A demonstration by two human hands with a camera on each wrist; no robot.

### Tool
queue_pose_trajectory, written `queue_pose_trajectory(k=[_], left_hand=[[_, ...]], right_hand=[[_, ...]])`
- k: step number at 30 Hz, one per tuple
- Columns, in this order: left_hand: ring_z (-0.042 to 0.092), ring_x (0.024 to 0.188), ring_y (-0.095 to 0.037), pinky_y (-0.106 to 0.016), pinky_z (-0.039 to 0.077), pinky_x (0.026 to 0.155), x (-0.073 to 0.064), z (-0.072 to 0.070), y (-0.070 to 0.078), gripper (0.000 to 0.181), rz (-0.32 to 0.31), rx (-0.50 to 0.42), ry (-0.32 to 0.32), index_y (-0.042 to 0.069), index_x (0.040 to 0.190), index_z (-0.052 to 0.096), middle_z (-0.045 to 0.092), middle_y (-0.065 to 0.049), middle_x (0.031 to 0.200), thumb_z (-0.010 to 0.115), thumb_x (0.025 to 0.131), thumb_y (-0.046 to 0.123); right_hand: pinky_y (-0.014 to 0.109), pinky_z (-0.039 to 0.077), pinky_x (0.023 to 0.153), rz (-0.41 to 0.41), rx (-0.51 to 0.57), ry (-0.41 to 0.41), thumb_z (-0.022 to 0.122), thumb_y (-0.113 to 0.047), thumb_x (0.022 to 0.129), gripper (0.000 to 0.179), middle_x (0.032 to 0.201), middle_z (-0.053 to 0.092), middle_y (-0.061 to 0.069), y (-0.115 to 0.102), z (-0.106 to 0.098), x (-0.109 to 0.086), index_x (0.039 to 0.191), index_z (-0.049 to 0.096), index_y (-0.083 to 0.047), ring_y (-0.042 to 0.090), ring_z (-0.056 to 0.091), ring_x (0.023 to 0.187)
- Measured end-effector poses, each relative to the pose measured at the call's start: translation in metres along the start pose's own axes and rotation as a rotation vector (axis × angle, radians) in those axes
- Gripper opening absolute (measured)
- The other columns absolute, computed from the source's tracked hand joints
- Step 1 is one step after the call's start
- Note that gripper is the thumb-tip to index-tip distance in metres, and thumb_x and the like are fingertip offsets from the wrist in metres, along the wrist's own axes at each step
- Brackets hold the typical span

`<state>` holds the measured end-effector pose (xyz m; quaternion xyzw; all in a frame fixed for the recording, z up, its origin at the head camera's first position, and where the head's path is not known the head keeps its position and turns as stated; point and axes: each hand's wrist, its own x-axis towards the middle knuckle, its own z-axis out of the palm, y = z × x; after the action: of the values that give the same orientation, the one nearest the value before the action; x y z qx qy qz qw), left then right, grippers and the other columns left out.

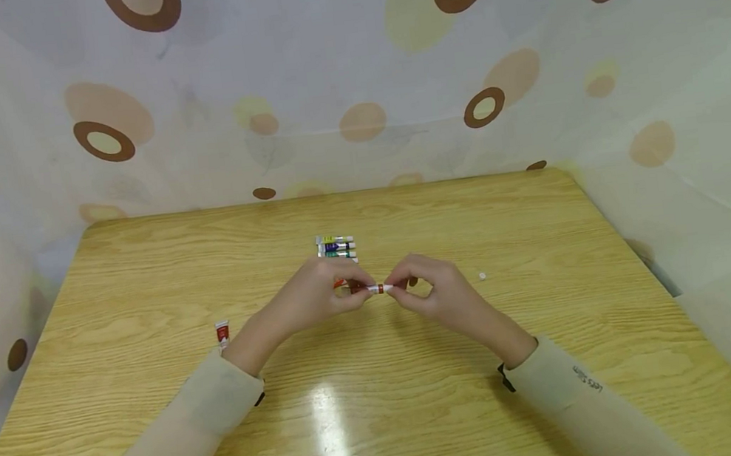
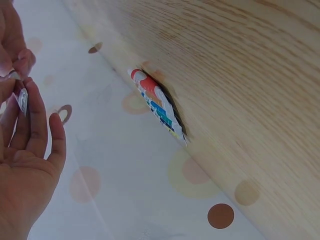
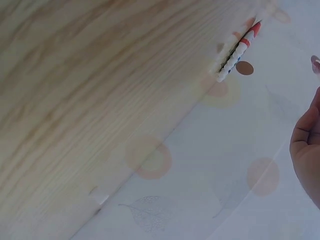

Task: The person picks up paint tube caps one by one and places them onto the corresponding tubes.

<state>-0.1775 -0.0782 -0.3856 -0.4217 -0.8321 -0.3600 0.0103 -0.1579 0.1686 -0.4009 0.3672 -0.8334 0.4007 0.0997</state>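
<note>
My left hand [image 1: 319,292] pinches the body of a small paint tube [image 1: 381,289] with a brownish-red band. Thumb and fingertips of my right hand [image 1: 434,284] pinch the white capped end of that tube. The two hands face each other over the middle of the table, the tube lying level between them. In the left wrist view the silvery tail of the tube shows between the left fingers. Just beyond the left hand lies a row of paint tubes [image 1: 335,247], partly hidden by it. The right wrist view catches only part of the right hand [image 3: 307,147].
A red paint tube [image 1: 223,332] lies apart beside the left forearm. To the right of the right hand is a tiny white round piece [image 1: 482,276]. The wooden table [image 1: 471,217] ends at a patterned cloth [image 1: 206,111] behind and at the sides.
</note>
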Motion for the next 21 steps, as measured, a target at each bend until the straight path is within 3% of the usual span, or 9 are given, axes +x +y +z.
queue_pose_trajectory(k=[7,15,21], left_hand=[[0.065,0.078,-0.008,-0.037,0.062,0.074,-0.0008,0.0001,0.0005,0.008,-0.007,-0.014,-0.006,0.008,0.099,0.079,0.075,0.000,0.091,0.075,0.093,0.007],[0.065,0.079,-0.006,-0.036,0.062,0.074,-0.0012,-0.0002,0.0007,0.009,-0.021,-0.012,-0.018,0.009,0.100,0.079,0.075,0.000,0.093,0.075,0.092,0.008],[0.067,0.080,-0.007,-0.035,0.062,0.076,-0.0023,-0.0020,0.0024,0.009,-0.021,-0.012,-0.021,0.010,0.099,0.079,0.075,0.000,0.093,0.075,0.092,0.006]], right_hand=[[0.026,0.055,0.073,0.024,-0.019,-0.009,0.073,-0.007,0.095,0.004,0.089,0.073,0.004,0.0000,0.0007,-0.0003,0.097,0.076,-0.008,0.009,0.063,0.081],[0.042,0.059,0.080,0.022,-0.018,-0.026,0.077,-0.007,0.091,0.021,0.098,0.072,0.007,0.0015,0.0016,-0.0038,0.111,0.072,-0.006,0.015,0.066,0.089],[0.037,0.058,0.081,-0.006,-0.027,-0.001,0.078,-0.005,0.090,0.022,0.102,0.071,0.005,0.0035,0.0027,-0.0054,0.110,0.070,-0.009,0.016,0.066,0.093]])
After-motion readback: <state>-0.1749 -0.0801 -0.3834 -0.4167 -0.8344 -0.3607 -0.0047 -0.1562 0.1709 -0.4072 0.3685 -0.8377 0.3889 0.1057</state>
